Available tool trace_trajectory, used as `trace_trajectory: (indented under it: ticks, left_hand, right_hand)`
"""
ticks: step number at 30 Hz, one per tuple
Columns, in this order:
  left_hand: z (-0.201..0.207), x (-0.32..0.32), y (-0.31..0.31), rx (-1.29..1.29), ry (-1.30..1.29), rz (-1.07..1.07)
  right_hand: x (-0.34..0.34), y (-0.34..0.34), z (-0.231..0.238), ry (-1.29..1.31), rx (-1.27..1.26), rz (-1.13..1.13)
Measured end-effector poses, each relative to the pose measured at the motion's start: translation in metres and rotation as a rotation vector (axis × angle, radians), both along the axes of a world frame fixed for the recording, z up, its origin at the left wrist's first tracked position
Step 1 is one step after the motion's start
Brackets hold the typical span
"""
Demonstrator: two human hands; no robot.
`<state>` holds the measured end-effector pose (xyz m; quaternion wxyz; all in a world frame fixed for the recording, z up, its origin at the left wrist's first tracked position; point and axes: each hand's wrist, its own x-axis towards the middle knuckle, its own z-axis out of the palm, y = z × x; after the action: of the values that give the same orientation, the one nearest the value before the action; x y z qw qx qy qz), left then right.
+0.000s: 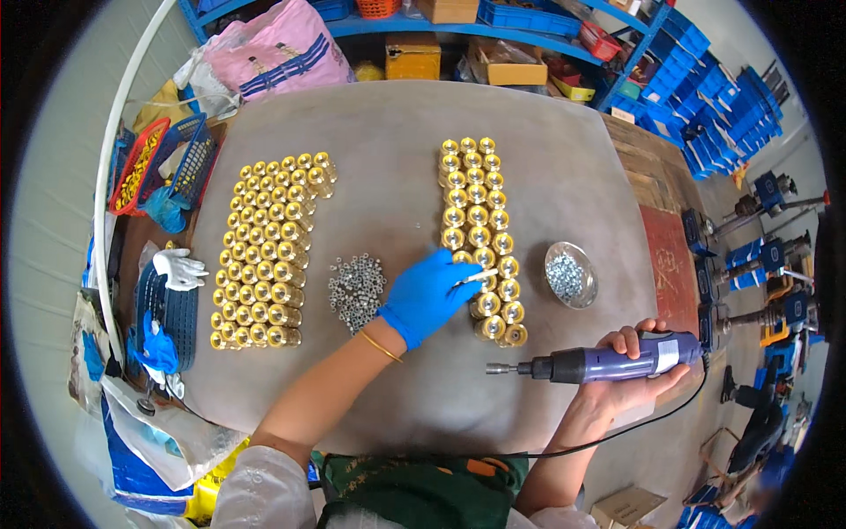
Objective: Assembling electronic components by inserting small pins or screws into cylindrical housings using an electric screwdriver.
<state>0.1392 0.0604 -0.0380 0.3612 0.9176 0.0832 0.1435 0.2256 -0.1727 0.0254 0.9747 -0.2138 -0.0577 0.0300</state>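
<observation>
My left hand (430, 298), in a blue glove, reaches over the right-hand block of brass cylindrical fittings (477, 196). Its fingers are closed on a slim pale stick-like tool (478, 276), which points across the tops of the fittings. In my bare right hand (608, 398) lies a purple electric screwdriver (630, 357), gripped round the body. The socket bit of the screwdriver points left, just below the near end of the fittings. To the left of my gloved hand is a loose pile of small metal nuts (356, 289).
A larger block of brass fittings (271, 238) stands at the left of the grey tabletop (379, 132). A metal bowl (592, 286) of small silvery parts sits at the right. Baskets (189, 163) and a white glove (181, 269) line the left side. The screwdriver's black cord (617, 432) hangs near my right forearm.
</observation>
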Motion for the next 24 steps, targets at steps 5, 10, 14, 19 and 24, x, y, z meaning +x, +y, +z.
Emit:
trace_trajectory:
  ticks: [5, 10, 14, 19, 24]
  left_hand:
    - [0.013, 0.012, 0.043, -0.634, 0.038, 0.277]
    - [-0.035, 0.023, 0.092, 0.085, -0.021, 0.375]
    - [-0.045, 0.024, 0.092, 0.171, 0.075, 0.363]
    - [-0.002, -0.007, 0.049, -0.613, 0.083, 0.144]
    - [0.031, -0.068, -0.048, -1.465, -0.017, 0.08]
  right_hand:
    - [0.003, -0.002, -0.003, 0.002, -0.001, 0.004]
    - [-0.002, 0.01, 0.002, -0.017, -0.007, 0.057]
    - [-0.007, 0.018, 0.007, -0.001, -0.01, 0.069]
    - [-0.003, 0.02, 0.008, 0.027, 0.031, 0.032]
    - [-0.005, 0.038, 0.008, 0.077, 0.114, 0.06]
